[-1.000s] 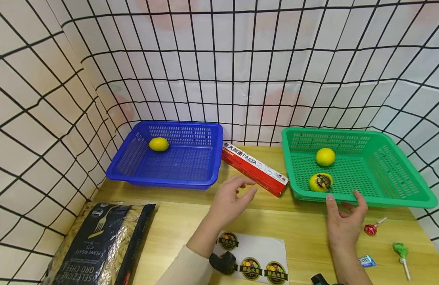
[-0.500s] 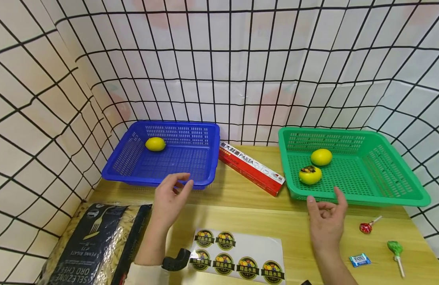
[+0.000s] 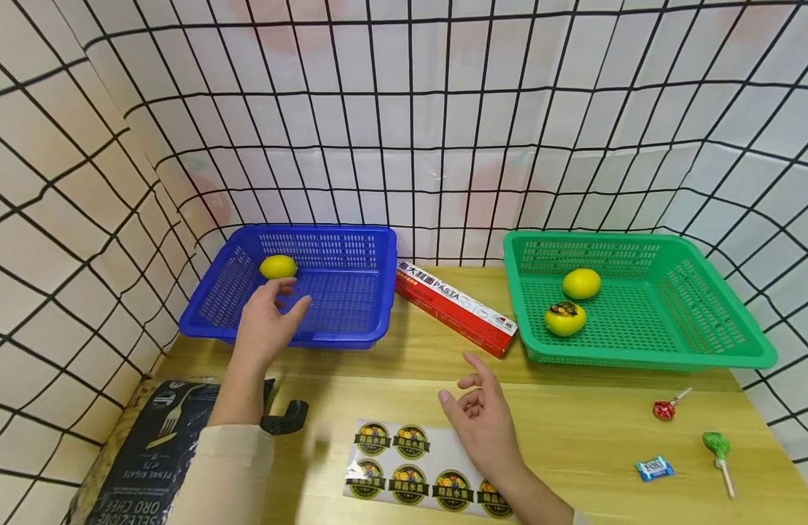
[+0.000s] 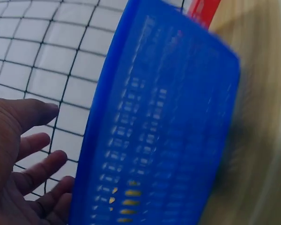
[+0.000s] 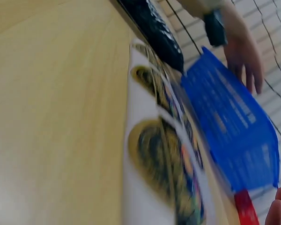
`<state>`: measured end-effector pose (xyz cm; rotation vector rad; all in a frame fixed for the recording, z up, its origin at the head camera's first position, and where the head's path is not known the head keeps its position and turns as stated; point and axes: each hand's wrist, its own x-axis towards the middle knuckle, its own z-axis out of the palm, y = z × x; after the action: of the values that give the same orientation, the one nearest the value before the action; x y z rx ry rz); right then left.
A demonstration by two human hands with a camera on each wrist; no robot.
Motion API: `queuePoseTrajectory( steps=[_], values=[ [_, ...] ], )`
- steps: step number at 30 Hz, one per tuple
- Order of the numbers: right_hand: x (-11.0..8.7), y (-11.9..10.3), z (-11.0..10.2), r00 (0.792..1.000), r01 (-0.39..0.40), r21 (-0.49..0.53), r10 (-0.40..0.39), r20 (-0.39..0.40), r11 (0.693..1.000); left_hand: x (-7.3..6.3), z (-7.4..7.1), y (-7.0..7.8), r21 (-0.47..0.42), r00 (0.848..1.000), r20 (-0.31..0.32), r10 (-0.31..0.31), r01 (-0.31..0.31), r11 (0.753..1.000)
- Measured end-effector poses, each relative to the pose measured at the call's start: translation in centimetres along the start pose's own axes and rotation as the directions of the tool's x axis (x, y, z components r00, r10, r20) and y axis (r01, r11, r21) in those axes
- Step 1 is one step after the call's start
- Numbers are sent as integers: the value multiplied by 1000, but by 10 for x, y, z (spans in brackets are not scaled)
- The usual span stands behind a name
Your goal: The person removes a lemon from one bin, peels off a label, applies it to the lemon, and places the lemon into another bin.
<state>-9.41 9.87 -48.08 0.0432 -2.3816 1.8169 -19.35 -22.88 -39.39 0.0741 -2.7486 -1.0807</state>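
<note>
My left hand [image 3: 270,318] hangs over the near side of the blue basket [image 3: 341,339], fingers loosely bent and holding nothing. Just beyond its fingertips a lemon [image 3: 278,267] lies in that basket's far left part. In the left wrist view the hand's spread fingers [image 4: 42,164] are beside the basket's rim. My right hand [image 3: 486,419] holds nothing, relaxed above the sheet of round fruit stickers [image 3: 391,477] and partly covering it. The green basket [image 3: 647,357] holds two lemons: a plain one [image 3: 582,284] and, nearer, one with a dark sticker [image 3: 565,319].
A red and white pasta box [image 3: 453,306] lies slanted between the baskets. At the front left is a bag of penne [image 3: 161,452]. A red lollipop [image 3: 664,410], a green lollipop [image 3: 717,443] and a small blue wrapped candy [image 3: 655,469] lie at the right.
My left hand has moved left and forward to the blue basket. The right hand has left the green basket's front edge and moved left over the sticker sheet. The stickered lemon has rolled slightly.
</note>
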Motion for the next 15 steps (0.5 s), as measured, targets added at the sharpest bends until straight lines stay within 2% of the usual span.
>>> queuePoseTrajectory(
  steps=[5,10,15],
  values=[
    [13,-16,25,995,42,4,-42,89,999,32,-16,-6,60,998,66,-5,1,998],
    [34,-33,47,987,77,-25,-72,147,997,62,-30,-14,114,995,96,-18,7,993],
    [60,-43,67,981,61,-89,-44,187,994,84,-43,-18,167,989,134,-55,32,985]
  ],
)
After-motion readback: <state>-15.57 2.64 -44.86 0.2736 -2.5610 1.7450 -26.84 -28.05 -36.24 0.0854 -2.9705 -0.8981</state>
